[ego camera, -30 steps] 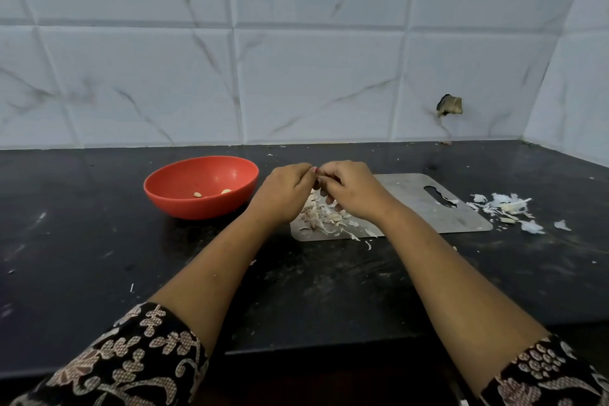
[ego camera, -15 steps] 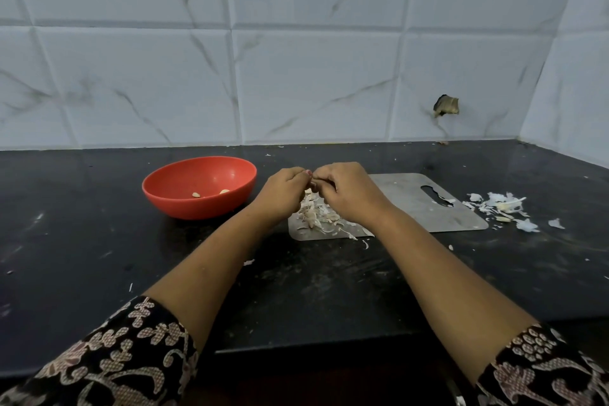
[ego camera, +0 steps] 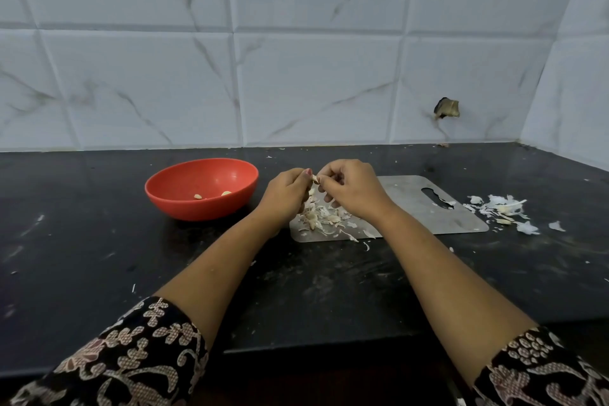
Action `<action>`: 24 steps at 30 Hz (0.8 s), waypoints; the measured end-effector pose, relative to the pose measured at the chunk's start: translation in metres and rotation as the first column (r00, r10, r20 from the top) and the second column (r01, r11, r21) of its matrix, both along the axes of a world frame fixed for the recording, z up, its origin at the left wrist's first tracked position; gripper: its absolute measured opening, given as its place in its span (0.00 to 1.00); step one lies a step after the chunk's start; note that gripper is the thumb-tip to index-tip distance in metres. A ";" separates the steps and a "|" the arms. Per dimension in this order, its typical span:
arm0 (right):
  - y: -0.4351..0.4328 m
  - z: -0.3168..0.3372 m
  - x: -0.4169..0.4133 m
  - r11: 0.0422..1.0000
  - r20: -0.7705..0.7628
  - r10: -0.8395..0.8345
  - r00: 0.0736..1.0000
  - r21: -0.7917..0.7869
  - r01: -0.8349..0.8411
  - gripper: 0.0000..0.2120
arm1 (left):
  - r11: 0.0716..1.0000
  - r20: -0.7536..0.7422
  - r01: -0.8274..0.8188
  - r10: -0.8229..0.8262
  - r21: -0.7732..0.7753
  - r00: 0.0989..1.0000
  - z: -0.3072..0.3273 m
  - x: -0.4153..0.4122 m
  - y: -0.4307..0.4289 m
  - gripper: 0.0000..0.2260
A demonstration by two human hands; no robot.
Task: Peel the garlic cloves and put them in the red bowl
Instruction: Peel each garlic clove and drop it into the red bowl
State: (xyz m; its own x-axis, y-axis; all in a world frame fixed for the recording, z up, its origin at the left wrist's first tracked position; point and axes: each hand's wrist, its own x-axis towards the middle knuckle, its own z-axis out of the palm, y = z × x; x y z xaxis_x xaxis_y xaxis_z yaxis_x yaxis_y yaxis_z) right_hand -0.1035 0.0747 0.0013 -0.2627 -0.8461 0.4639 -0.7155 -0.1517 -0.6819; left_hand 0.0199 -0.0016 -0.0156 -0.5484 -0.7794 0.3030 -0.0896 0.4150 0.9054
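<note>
Pinching one garlic clove (ego camera: 315,179) between left hand (ego camera: 285,193) and right hand (ego camera: 352,189), brought together above the cutting board (ego camera: 428,217). Stripping its skin, apparently. Leaving a heap of cloves and skins (ego camera: 321,216) waiting just beneath. Noting discarded skins (ego camera: 501,208) right of the board. Counting only two peeled cloves (ego camera: 197,196) in the red bowl (ego camera: 197,209), just left; judging most work as remaining.

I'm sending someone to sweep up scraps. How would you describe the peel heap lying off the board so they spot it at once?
Start at the black counter and find the grey board with a handle slot. Just past its right edge, a peel heap lies on bare counter. Unlike the other heap, it sits off the board.
</note>
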 end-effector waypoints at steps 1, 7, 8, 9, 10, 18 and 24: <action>0.000 0.000 0.001 1.000 0.018 0.008 1.000 0.007 -0.008 0.08 | 1.000 -0.005 -0.011 0.011 -0.006 1.000 -0.001 -0.001 -0.001 0.17; 0.002 0.002 0.005 0.999 0.165 0.022 0.986 0.023 -0.026 0.08 | 0.979 0.011 -0.099 0.103 -0.180 0.995 -0.003 -0.002 -0.001 0.16; 0.002 0.002 0.005 1.000 0.157 0.018 0.987 0.016 -0.020 0.08 | 0.967 0.022 -0.113 0.121 -0.228 0.992 -0.003 -0.003 0.000 0.16; 0.001 0.002 0.005 1.000 0.144 0.008 0.990 0.009 -0.009 0.08 | 0.956 0.029 -0.122 0.135 -0.267 0.990 -0.003 -0.003 0.002 0.16; 0.001 0.002 0.004 1.000 0.123 -0.007 0.992 0.002 0.007 0.08 | 0.946 0.033 -0.125 0.141 -0.299 0.989 -0.003 -0.003 0.004 0.15; 0.000 0.000 0.001 0.987 -0.094 -0.113 0.989 -0.126 0.101 0.08 | 0.885 0.134 -0.080 0.158 -0.459 0.978 -0.002 -0.003 0.005 0.14; -0.003 -0.001 0.007 0.968 -0.134 -0.202 0.970 -0.177 0.177 0.09 | 0.900 0.091 -0.186 0.239 -0.393 0.967 -0.001 -0.011 0.008 0.16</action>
State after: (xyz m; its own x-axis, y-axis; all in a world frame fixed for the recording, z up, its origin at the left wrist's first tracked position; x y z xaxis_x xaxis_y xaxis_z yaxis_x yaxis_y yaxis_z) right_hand -0.0965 0.0719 0.0007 -0.3282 -0.6974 0.6371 -0.8339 -0.1028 -0.5422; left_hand 0.0087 0.0064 -0.0167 -0.4384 -0.7230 0.5340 -0.3230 0.6811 0.6571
